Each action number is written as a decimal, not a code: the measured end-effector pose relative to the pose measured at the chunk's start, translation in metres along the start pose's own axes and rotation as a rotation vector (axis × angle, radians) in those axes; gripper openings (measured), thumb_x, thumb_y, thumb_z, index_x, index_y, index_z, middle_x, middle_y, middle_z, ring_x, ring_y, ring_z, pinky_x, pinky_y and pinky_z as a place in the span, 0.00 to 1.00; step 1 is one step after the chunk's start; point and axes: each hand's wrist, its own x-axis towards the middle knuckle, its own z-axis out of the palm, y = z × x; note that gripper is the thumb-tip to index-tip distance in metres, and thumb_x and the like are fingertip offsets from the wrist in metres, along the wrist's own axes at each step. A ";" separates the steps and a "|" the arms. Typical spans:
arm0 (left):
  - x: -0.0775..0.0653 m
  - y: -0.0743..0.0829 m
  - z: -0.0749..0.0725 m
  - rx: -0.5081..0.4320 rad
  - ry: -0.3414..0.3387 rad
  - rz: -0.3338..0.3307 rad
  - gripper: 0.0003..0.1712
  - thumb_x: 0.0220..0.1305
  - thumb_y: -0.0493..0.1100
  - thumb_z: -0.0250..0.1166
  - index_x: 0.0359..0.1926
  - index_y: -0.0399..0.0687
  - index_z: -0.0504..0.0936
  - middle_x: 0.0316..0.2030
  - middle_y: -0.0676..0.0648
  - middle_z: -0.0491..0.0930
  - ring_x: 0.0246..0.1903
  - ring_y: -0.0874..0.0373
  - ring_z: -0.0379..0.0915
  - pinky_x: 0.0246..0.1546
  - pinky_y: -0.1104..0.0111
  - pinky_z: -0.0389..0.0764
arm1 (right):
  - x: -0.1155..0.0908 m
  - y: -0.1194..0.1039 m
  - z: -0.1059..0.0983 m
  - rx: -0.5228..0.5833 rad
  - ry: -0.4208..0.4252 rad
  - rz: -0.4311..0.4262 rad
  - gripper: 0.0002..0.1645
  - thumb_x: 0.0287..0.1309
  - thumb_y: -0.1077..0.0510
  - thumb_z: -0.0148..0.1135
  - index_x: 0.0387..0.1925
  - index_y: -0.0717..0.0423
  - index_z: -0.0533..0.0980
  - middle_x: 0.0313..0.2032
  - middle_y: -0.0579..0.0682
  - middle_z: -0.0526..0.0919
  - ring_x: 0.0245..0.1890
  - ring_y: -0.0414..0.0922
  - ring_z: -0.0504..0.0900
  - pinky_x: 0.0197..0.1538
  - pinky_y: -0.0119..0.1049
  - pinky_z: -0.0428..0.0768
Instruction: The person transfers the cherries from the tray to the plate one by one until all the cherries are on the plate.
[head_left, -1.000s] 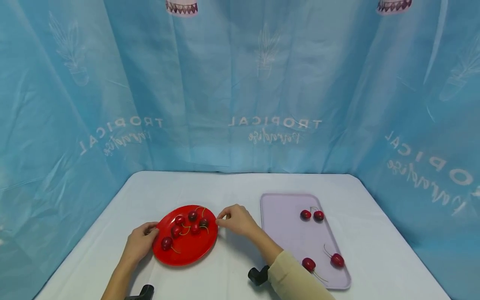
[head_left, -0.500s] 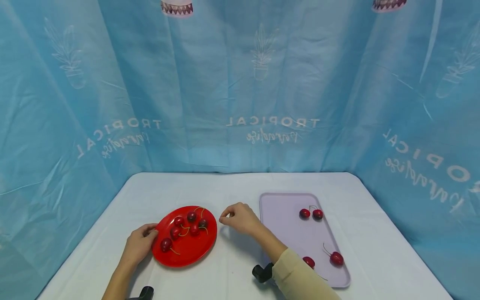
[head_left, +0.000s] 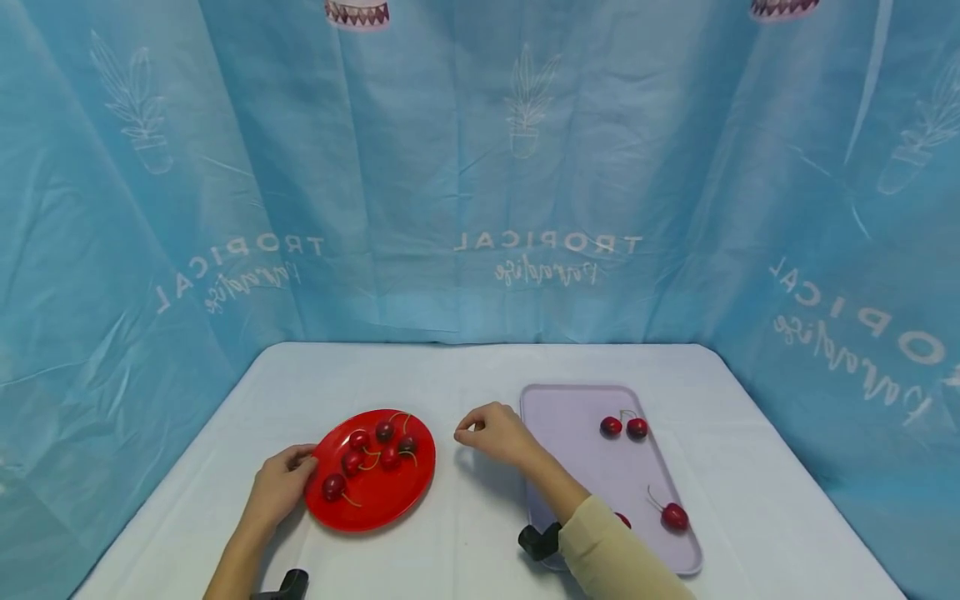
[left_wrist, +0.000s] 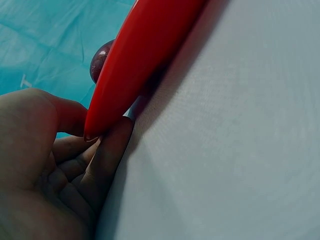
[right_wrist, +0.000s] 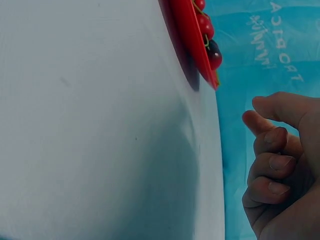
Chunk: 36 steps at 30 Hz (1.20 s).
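Observation:
A round red plate [head_left: 375,504] bears several dark red cherries [head_left: 390,457] with green stems. At its left rim, my left hand [head_left: 280,490] grips the edge; the left wrist view shows the thumb over the rim [left_wrist: 89,131] and fingers beneath. My right hand [head_left: 498,433] hovers between the plate and a pale lilac tray [head_left: 570,467], holding nothing. Its fingers are loosely curled, with a small gap between thumb and index finger in the right wrist view. On the tray lie a pair of cherries [head_left: 624,427] at the back and one cherry [head_left: 674,517] at the right.
Another cherry [head_left: 623,520] on the tray is mostly hidden by my right sleeve [head_left: 618,550]. A white cloth [head_left: 405,375] covers the table. A blue curtain [head_left: 480,183] hangs behind and along both sides. Black camera mounts [head_left: 540,542] sit at my wrists.
My right hand has drawn away from the plate's right rim, moving right toward the tray. The sleeve now covers more of the front cherry. My left hand keeps its hold on the plate.

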 end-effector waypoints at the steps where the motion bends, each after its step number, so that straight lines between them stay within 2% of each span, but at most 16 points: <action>1: 0.000 0.000 0.000 0.000 0.000 0.001 0.24 0.69 0.43 0.51 0.58 0.31 0.72 0.51 0.32 0.76 0.50 0.40 0.71 0.49 0.51 0.78 | 0.000 0.001 -0.001 -0.001 0.000 0.000 0.07 0.56 0.50 0.64 0.32 0.44 0.86 0.13 0.42 0.71 0.16 0.39 0.68 0.20 0.33 0.68; 17: -0.001 -0.002 0.002 -0.007 0.009 0.000 0.24 0.68 0.43 0.53 0.58 0.31 0.73 0.51 0.31 0.75 0.50 0.38 0.71 0.48 0.51 0.78 | -0.006 0.013 -0.018 -0.001 0.024 0.040 0.08 0.57 0.50 0.65 0.34 0.45 0.86 0.17 0.43 0.75 0.18 0.39 0.68 0.21 0.34 0.69; 24: -0.001 -0.003 0.002 -0.017 0.012 0.000 0.23 0.68 0.43 0.52 0.58 0.33 0.73 0.51 0.33 0.76 0.50 0.41 0.71 0.48 0.52 0.79 | -0.006 0.016 -0.023 -0.003 0.032 0.034 0.08 0.56 0.49 0.65 0.34 0.45 0.86 0.18 0.44 0.75 0.18 0.40 0.70 0.22 0.35 0.71; 36: -0.002 -0.001 0.001 -0.018 0.001 -0.006 0.24 0.68 0.44 0.52 0.59 0.32 0.73 0.51 0.32 0.75 0.51 0.40 0.70 0.49 0.51 0.78 | -0.009 0.027 -0.034 -0.017 0.055 0.023 0.08 0.57 0.50 0.65 0.35 0.47 0.86 0.17 0.44 0.73 0.17 0.40 0.68 0.21 0.35 0.68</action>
